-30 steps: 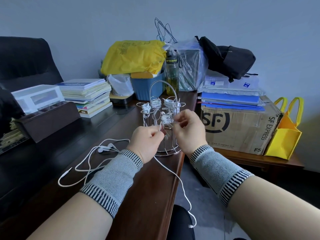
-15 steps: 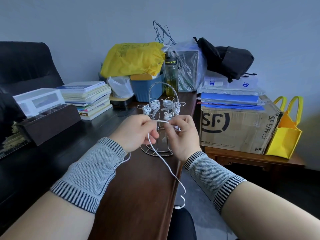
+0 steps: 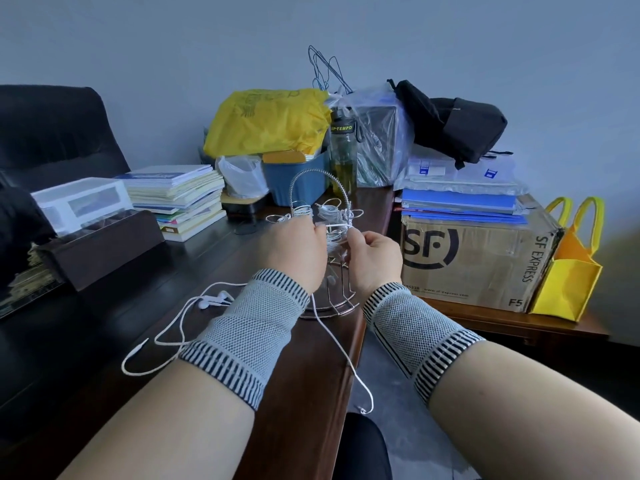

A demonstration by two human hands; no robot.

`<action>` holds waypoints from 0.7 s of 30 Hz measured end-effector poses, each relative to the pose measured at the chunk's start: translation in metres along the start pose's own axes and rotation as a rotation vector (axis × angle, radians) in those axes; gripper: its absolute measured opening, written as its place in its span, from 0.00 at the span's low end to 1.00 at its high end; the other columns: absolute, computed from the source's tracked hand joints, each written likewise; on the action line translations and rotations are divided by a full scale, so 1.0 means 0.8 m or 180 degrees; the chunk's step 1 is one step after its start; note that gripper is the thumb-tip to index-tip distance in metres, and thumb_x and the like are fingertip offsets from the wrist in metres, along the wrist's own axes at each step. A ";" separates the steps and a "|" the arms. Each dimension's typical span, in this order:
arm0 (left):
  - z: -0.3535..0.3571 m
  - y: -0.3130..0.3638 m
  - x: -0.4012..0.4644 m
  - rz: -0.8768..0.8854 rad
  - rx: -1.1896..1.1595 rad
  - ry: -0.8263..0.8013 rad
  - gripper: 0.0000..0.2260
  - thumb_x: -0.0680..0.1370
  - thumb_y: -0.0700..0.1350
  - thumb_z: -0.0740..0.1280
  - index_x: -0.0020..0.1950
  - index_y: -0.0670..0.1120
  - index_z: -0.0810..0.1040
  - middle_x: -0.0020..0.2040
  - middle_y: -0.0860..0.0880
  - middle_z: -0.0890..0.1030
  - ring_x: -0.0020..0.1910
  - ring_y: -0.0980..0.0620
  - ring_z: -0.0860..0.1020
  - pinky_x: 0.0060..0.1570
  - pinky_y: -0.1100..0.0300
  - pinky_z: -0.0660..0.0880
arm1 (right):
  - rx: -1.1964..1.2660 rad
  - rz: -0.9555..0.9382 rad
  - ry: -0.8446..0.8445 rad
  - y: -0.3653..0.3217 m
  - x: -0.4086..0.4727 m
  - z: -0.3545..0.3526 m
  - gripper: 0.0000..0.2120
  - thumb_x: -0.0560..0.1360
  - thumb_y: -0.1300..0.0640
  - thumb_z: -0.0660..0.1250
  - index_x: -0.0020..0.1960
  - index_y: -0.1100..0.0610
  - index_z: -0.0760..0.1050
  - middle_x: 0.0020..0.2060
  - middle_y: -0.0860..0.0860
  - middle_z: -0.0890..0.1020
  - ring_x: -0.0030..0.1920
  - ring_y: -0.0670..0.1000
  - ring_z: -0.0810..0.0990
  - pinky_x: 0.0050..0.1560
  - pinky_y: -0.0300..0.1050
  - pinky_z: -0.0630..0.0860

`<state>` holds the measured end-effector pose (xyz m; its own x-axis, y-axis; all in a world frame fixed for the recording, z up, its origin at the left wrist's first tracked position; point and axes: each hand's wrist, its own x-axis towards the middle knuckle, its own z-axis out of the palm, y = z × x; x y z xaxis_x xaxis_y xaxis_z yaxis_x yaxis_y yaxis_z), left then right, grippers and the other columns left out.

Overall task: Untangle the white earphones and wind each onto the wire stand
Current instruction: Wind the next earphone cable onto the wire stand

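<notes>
While both hands are working in front of the wire stand [image 3: 323, 244] on the dark wooden desk [image 3: 145, 278], the left hand [image 3: 294, 252] is curling its fingers around a white earphone cord [image 3: 341, 348], and the right hand [image 3: 372, 256] is pinching the same cord between thumb and fingertips, so a short stretch is running taut between them. Below the left hand, that cord is trailing down over the desk's edge, its plug hanging free. Several wound earphones are sitting on the stand's arms. Another loose earphone set [image 3: 194, 317] is lying on the desk beside the left wrist, its buds touching each other.
</notes>
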<state>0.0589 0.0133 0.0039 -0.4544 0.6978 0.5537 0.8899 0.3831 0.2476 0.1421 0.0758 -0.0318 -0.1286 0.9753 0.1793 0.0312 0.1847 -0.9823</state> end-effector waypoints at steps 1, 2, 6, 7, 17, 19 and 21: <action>0.002 0.000 -0.001 -0.0001 0.0085 -0.0034 0.18 0.83 0.51 0.53 0.41 0.45 0.75 0.43 0.46 0.82 0.43 0.45 0.78 0.39 0.55 0.70 | -0.0068 0.0029 -0.0004 -0.002 0.002 0.001 0.20 0.76 0.53 0.64 0.27 0.57 0.68 0.21 0.49 0.68 0.26 0.50 0.65 0.32 0.45 0.66; 0.005 0.000 -0.001 -0.0050 0.0099 -0.0082 0.18 0.83 0.51 0.52 0.42 0.44 0.76 0.43 0.46 0.82 0.43 0.45 0.76 0.39 0.55 0.68 | -0.0145 0.0032 -0.0018 -0.004 0.004 0.000 0.19 0.75 0.53 0.64 0.27 0.57 0.68 0.21 0.50 0.68 0.26 0.50 0.65 0.32 0.45 0.66; 0.013 -0.007 0.002 -0.0464 -0.0461 -0.0307 0.20 0.83 0.51 0.53 0.41 0.42 0.77 0.41 0.46 0.81 0.42 0.46 0.79 0.43 0.53 0.76 | -0.0473 0.0009 0.0012 -0.011 0.006 -0.003 0.19 0.74 0.54 0.64 0.26 0.58 0.72 0.20 0.49 0.69 0.24 0.50 0.68 0.31 0.43 0.68; 0.013 -0.007 0.003 -0.0531 -0.0591 -0.0321 0.20 0.82 0.51 0.53 0.41 0.41 0.78 0.40 0.45 0.82 0.42 0.45 0.80 0.43 0.52 0.77 | -0.0536 0.0015 0.0026 -0.011 0.006 -0.002 0.19 0.74 0.54 0.64 0.25 0.57 0.71 0.19 0.49 0.69 0.24 0.50 0.68 0.30 0.42 0.68; 0.006 -0.006 -0.010 -0.0576 -0.0600 -0.0437 0.20 0.79 0.46 0.59 0.27 0.44 0.66 0.30 0.43 0.71 0.42 0.40 0.78 0.38 0.55 0.72 | -0.0853 0.0140 0.0001 -0.016 0.010 0.001 0.17 0.72 0.52 0.67 0.26 0.56 0.71 0.22 0.48 0.72 0.25 0.48 0.70 0.27 0.38 0.65; 0.011 -0.011 -0.011 -0.0792 -0.0958 -0.0531 0.18 0.78 0.45 0.61 0.29 0.40 0.73 0.33 0.40 0.78 0.43 0.40 0.80 0.40 0.54 0.76 | -0.0676 0.0176 0.0068 -0.014 0.011 0.001 0.12 0.72 0.52 0.69 0.31 0.53 0.73 0.26 0.47 0.76 0.28 0.47 0.74 0.31 0.38 0.70; 0.017 -0.019 -0.012 -0.0994 -0.1434 -0.0624 0.15 0.75 0.45 0.62 0.34 0.37 0.80 0.36 0.40 0.83 0.41 0.41 0.82 0.39 0.52 0.78 | -0.0574 0.0171 0.0163 -0.011 0.013 0.002 0.10 0.72 0.52 0.70 0.35 0.52 0.73 0.31 0.47 0.79 0.33 0.48 0.78 0.36 0.42 0.76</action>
<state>0.0495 0.0089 -0.0158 -0.6588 0.7085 0.2532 0.6219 0.3234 0.7132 0.1389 0.0839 -0.0215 -0.0717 0.9884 0.1341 0.2142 0.1465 -0.9657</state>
